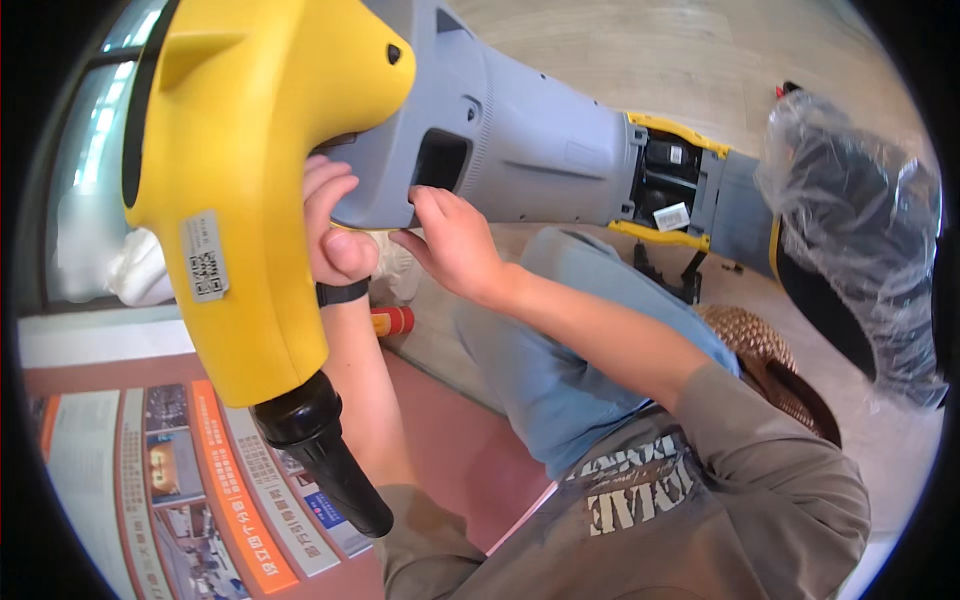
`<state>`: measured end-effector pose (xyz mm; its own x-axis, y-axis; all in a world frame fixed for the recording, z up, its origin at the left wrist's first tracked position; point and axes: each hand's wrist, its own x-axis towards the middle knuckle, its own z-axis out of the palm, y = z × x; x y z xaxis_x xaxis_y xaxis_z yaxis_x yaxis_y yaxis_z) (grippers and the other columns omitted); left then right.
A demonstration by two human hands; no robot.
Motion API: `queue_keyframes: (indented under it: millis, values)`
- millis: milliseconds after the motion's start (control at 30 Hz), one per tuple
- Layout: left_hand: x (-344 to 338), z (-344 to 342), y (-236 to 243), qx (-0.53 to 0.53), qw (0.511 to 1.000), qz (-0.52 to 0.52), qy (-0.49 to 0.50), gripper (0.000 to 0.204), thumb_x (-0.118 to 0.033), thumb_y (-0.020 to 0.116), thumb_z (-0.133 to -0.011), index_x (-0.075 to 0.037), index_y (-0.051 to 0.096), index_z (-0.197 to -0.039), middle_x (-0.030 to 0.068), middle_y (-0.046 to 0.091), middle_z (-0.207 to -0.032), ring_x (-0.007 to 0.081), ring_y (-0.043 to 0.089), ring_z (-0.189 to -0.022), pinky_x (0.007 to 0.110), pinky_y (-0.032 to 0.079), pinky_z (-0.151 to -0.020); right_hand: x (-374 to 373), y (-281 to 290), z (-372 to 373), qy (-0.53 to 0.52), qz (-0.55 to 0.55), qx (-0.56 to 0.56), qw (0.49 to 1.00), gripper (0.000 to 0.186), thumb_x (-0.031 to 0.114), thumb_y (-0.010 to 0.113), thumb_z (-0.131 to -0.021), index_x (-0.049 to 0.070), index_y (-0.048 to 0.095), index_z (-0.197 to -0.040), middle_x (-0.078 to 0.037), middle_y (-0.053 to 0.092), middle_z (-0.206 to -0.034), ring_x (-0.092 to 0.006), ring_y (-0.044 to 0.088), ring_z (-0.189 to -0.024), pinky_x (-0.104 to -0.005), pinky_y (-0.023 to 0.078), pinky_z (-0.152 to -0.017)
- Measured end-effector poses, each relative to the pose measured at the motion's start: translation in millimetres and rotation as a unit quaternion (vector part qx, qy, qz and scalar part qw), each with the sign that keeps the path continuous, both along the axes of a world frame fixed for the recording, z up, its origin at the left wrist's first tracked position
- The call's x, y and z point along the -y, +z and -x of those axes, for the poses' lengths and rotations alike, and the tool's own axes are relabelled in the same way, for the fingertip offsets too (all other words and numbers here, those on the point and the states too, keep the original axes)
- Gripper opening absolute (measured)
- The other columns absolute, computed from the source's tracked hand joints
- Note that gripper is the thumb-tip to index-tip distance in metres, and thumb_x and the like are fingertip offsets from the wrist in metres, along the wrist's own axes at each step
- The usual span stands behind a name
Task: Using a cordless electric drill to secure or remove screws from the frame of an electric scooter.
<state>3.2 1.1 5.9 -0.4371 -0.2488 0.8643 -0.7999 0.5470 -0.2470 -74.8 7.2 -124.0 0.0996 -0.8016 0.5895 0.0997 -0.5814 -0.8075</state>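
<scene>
A large machine with a bulky yellow shell (255, 150) and a grey housing (545, 130) lies across the upper part of the view. My left hand (335, 225) is partly covered by the yellow shell. Its fingers curl by the left end of the grey housing, and what they hold, if anything, is hidden. My right hand (455, 245) grips the lower edge of the housing, just below a dark rectangular opening (440, 160). Its fingers reach that opening's rim while the thumb stays underneath. A black grip handle (330, 460) sticks out from the bottom of the yellow shell.
At the housing's right end, yellow rails (660, 237) flank an open bay with black parts. Beyond it a black part wrapped in clear plastic (850, 220) extends. Below are a brown woven hat (755, 340), a red cylinder (392, 321) and a printed board (190, 490).
</scene>
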Motion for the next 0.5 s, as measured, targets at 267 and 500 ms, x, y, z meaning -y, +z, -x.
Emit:
queue_keyframes:
  millis: [267,500]
  values:
    - [9.4,-4.5,-1.1,0.025,0.992,-0.035,-0.118,0.064,-0.05,0.029,-0.088,0.0,0.053,-0.056,0.0123,0.053,-0.057,0.0281,0.054,-0.058,0.04,0.044,-0.065,-3.7,-2.4,-15.7,-0.103,0.001,0.01,0.995,0.035,0.014,0.069,-0.072,0.0,0.05,-0.098,-0.013,0.056,-0.087,-0.0308,0.058,-0.08,-0.04,0.049,-0.067]
    - [17.6,-7.9,-13.3,-0.045,0.986,0.018,-0.158,0.059,-0.047,0.03,-0.086,-0.003,0.047,-0.051,0.0093,0.047,-0.048,0.0253,0.049,-0.053,0.039,0.042,-0.062,-0.3,-10.7,-22.9,-0.128,0.025,0.009,0.991,0.037,0.011,0.072,-0.069,0.0,0.048,-0.096,-0.011,0.054,-0.083,-0.0286,0.057,-0.074,-0.0389,0.049,-0.059]
